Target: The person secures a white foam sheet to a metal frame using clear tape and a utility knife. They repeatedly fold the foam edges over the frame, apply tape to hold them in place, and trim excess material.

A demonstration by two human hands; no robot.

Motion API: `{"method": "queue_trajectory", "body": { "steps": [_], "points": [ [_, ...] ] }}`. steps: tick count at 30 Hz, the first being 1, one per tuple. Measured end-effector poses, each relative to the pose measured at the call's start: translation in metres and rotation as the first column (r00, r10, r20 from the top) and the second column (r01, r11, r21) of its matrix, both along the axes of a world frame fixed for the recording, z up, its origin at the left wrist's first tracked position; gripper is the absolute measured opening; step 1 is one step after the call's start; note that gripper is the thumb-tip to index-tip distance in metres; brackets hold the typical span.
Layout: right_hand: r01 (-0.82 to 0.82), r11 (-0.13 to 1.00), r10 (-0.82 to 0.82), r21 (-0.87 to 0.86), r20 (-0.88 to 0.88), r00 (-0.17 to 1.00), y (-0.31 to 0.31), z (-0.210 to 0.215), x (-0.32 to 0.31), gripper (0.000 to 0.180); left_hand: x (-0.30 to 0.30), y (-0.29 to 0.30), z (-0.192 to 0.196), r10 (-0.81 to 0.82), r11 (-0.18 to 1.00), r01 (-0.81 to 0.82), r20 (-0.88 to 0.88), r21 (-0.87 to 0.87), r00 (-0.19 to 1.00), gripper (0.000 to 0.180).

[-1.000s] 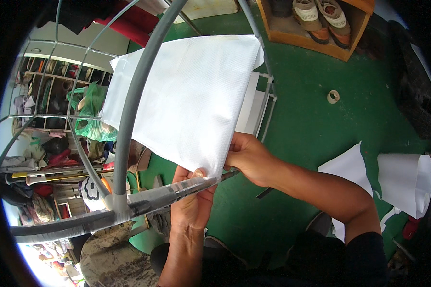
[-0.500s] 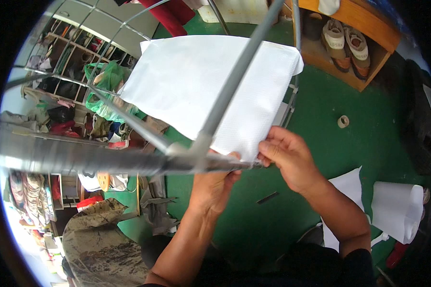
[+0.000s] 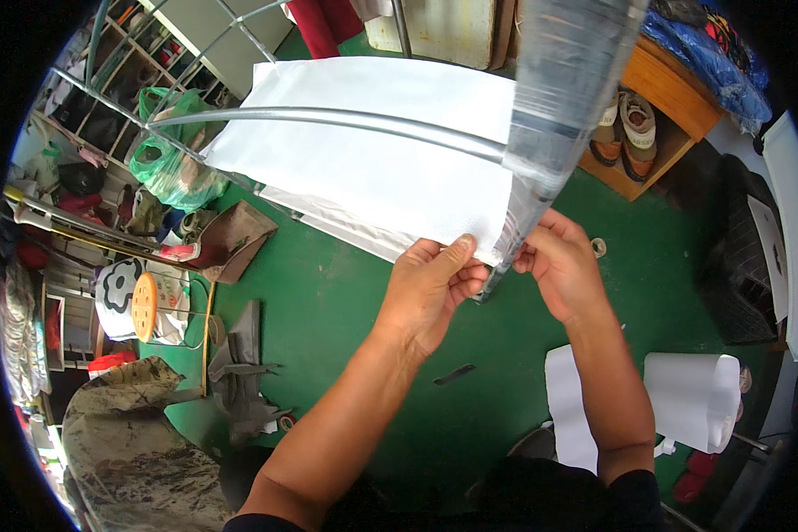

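Note:
A white textured sheet [image 3: 372,168] lies over a grey metal-rod frame [image 3: 328,115], its near right corner between my hands. My left hand [image 3: 424,297] pinches the sheet's near edge, thumb on top and fingers curled below. At the other side of the corner, my right hand [image 3: 566,277] is closed beside a thick post [image 3: 563,97], which looks wrapped in clear film. The post partly covers its fingertips, so what they grip cannot be made out. Below the left side of the sheet, a pale lower layer or bar [image 3: 337,226] shows.
On the green floor [image 3: 346,310] lie a dark flat strip [image 3: 455,374], a tape roll [image 3: 598,247] and a white roll of sheet [image 3: 693,399]. A wooden shelf [image 3: 683,97] holds shoes at right. Green bags [image 3: 173,164] hang left, above a dustpan [image 3: 238,239].
The view has shifted, and the thick post now stands upright at the right instead of crossing from the left. My left hand now shows above the sheet's edge; my right hand sits behind the post.

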State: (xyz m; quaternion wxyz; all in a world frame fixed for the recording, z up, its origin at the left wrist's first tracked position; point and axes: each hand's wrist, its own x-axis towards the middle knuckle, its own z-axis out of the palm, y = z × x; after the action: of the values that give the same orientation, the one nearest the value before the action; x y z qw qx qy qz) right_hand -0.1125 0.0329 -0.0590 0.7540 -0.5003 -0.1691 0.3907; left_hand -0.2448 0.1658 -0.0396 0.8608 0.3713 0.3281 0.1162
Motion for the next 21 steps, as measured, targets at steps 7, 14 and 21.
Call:
{"method": "queue_trajectory", "body": {
  "steps": [7, 14, 21],
  "points": [
    [0.097, 0.995, -0.098, -0.039, -0.033, 0.995, -0.006, -0.001, -0.023, 0.021, -0.003, 0.011, -0.011, -0.085, 0.996, 0.083, 0.062, 0.033, 0.994, 0.019],
    [0.056, 0.996, -0.045, 0.069, -0.156, 0.987, -0.003, -0.006, -0.022, 0.016, -0.015, 0.01, -0.027, -0.097, 0.991, 0.118, 0.285, -0.056, 0.954, 0.013],
    [0.052, 0.997, -0.044, 0.054, -0.132, 0.99, 0.0, -0.004, -0.02, 0.014, -0.014, 0.008, -0.031, -0.042, 0.996, 0.061, 0.277, -0.061, 0.96, 0.011]
  ]
}}
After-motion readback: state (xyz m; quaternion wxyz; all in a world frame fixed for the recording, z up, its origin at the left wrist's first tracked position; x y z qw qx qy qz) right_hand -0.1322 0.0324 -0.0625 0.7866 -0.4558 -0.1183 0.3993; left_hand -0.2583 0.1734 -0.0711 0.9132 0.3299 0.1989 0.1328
